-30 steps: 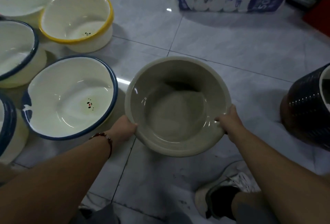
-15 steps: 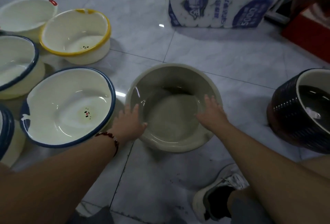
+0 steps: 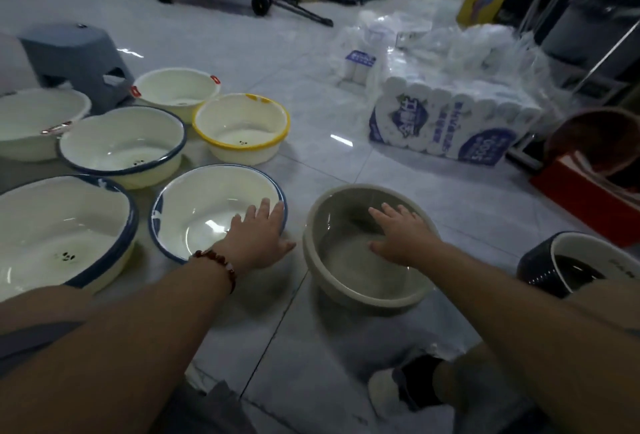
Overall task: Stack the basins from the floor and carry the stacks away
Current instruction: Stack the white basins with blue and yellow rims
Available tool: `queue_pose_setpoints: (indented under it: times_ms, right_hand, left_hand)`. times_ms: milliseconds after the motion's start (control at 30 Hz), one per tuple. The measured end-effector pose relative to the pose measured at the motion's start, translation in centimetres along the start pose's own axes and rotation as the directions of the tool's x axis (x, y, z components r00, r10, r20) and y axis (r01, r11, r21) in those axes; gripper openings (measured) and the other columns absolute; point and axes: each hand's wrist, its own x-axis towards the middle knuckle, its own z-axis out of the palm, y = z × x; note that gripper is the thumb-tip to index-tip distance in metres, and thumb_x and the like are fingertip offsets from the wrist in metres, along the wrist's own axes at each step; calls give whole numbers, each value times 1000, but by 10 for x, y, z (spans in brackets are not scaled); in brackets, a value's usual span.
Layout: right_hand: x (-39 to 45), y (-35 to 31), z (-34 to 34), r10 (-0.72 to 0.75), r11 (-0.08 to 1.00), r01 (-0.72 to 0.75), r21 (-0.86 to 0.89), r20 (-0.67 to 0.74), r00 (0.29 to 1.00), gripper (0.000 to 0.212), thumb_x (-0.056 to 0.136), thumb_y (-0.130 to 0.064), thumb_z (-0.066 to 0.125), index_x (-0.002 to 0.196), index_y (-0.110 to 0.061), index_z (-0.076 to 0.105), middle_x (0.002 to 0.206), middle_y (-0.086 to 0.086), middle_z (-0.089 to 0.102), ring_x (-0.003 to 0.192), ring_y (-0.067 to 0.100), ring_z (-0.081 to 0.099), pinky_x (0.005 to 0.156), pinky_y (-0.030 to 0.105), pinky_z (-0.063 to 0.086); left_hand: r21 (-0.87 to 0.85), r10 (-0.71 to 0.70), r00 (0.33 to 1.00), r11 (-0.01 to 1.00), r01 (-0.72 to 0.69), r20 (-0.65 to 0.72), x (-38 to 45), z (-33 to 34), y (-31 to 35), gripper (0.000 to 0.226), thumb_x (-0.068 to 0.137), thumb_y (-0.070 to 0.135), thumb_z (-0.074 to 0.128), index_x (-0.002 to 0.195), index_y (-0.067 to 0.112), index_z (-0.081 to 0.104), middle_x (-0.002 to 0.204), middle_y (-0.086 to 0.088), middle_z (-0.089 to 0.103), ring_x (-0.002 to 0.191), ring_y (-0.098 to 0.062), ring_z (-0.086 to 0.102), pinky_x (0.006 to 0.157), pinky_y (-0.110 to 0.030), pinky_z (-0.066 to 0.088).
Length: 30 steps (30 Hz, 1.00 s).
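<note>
While right hand (image 3: 403, 238) inside grey basin (image 3: 349, 281), left hand (image 3: 258, 238) on blue-rimmed basin (image 3: 180, 205).

We reach both arms forward and down. Our left hand (image 3: 258, 238) lies flat, fingers straight. Our right hand (image 3: 401, 234) spreads open, palm down.

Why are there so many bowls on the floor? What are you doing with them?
A person is crouched on the tiled floor gathering up basins to stack. The right hand reaches with spread fingers into the grey basin, and the left hand stretches over the edge of the blue-rimmed basin beside it. Neither hand has a grip on anything yet. More cream basins, including a yellow-rimmed basin, sit separately further left, none stacked.
</note>
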Motion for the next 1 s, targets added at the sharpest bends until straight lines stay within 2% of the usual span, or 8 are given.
queue_pose_setpoints:
  times_ms: [200,300,567,733,833,900,967,1000]
  right_hand:
    - [7,-71,-36,-174,985,175,11,-22,984,80,91,-54,56,156,-27,18,163,5,18,149,30,17,121,50,15]
    - [10,-109,-37,-265,964,265,-23,4,964,82,91,-54,56,156,-27,15,164,7,14,149,33,15,121,52,16]
    - [60,-207,-25,-462,884,466,-45,84,883,82,88,-57,58,154,-28,19,158,5,26,142,32,30,115,49,28]
    - [102,-261,7,-511,859,510,51,145,847,83,84,-59,58,153,-27,24,159,3,27,142,30,31,114,47,31]
    - [124,-280,46,-460,887,426,180,250,852,81,85,-51,60,153,-23,26,156,4,33,138,29,37,112,44,34]
    - [123,-286,67,-375,903,275,329,297,878,77,87,-40,63,152,-16,29,154,8,35,137,30,38,108,40,37]
    - [122,-285,95,-218,840,-26,542,380,899,67,91,-26,62,148,-9,33,148,11,40,134,30,41,99,32,39]
    - [125,-286,109,-96,707,-256,659,448,889,60,94,-21,59,147,-8,35,144,10,42,133,30,42,99,31,39]
  left_hand:
    - [-93,-176,983,981,171,-51,-45,-23,-41,86,96,60,41,158,22,-4,165,-13,-6,150,-37,8,118,-55,15]
    - [-118,-242,970,964,238,-27,-69,-23,-53,86,96,60,43,158,24,-5,165,-13,-9,150,-38,6,119,-54,14]
    - [-4,-455,890,891,455,13,-147,-32,-131,84,94,59,47,157,26,3,164,-15,1,147,-37,18,116,-53,24]
    - [12,-551,834,834,551,37,-182,-39,-175,80,96,58,43,157,27,3,164,-14,7,147,-36,19,116,-49,24]
    - [-69,-591,803,800,596,80,-191,-21,-187,76,97,53,45,157,23,9,159,-13,24,140,-32,32,110,-44,35]
    - [-126,-592,802,792,598,83,-185,-13,-190,73,98,47,48,157,21,13,158,-10,27,140,-28,34,109,-41,37]
    - [-106,-563,827,821,560,7,-174,-10,-193,69,99,45,47,157,23,17,159,-8,27,140,-26,34,109,-39,37]
    - [-77,-545,839,836,543,-4,-169,-9,-197,69,98,46,46,157,24,17,159,-8,26,140,-26,34,109,-40,37]
